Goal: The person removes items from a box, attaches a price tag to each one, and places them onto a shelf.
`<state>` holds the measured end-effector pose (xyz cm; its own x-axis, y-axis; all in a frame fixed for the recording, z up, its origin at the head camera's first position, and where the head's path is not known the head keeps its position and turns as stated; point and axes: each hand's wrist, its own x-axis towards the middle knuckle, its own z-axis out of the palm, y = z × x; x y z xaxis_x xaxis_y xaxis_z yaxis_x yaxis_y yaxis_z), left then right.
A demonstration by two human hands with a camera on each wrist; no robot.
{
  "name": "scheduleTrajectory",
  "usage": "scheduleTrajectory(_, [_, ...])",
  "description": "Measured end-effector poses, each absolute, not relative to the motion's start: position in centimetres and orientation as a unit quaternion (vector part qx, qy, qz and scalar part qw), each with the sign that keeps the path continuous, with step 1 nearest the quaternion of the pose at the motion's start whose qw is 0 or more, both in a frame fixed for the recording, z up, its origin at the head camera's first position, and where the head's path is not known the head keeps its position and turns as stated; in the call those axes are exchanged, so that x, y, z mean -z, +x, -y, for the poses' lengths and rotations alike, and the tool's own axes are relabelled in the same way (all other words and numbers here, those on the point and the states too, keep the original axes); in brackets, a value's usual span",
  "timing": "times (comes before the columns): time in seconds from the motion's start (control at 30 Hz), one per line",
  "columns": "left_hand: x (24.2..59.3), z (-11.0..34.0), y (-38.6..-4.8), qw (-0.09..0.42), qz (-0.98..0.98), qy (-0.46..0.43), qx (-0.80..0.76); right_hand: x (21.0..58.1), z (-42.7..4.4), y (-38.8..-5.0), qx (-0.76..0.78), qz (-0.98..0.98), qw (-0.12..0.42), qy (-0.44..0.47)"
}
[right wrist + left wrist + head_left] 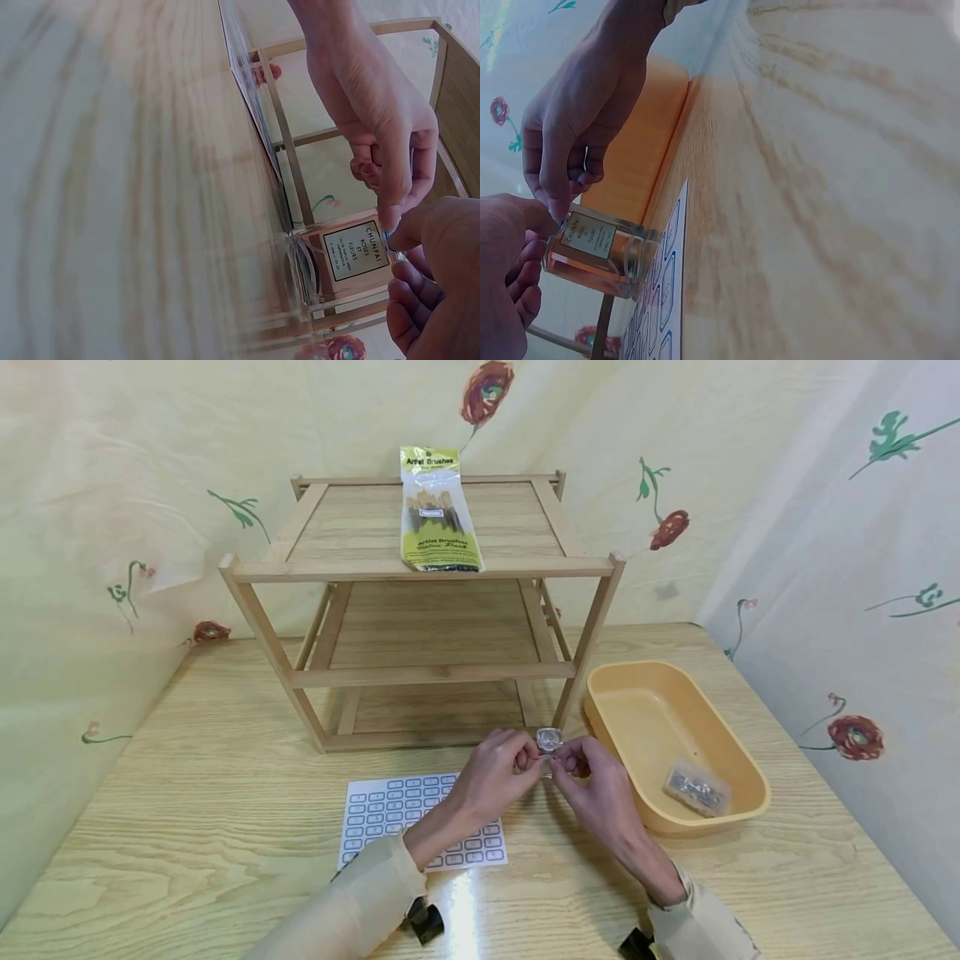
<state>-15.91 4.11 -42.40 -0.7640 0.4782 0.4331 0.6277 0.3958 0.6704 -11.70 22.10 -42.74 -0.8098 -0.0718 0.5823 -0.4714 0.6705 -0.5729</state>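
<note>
A clear glass perfume bottle [354, 255] with a pale printed label stands upright on the table, close to the shelf's front right leg. Its clear cap [550, 739] shows just beyond the fingertips in the head view. My left hand [501, 768] and right hand [596, 785] meet at the upper front of the bottle. Between thumb and finger, each pinches an end of a tiny blue-edged sticker [387, 238], mostly hidden by the fingertips. Under my left forearm lies a white sheet of blue-outlined stickers [375, 814].
Behind the hands rises a wooden three-tier shelf [442, 673], with a packet of artist brushes [441, 518] on top. To the right sits a yellow plastic basin [637, 693] holding a small clear box [697, 787] of metallic bits. Flowered cloth surrounds the table.
</note>
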Motion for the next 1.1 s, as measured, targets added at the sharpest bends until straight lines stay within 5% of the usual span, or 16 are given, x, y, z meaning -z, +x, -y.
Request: scheduleTrajectory(1.1, [42.47,-4.41,-15.92,0.102,0.846,-0.316,0.417,42.82,-22.05,-11.77,-0.376,0.875,0.262,0.154])
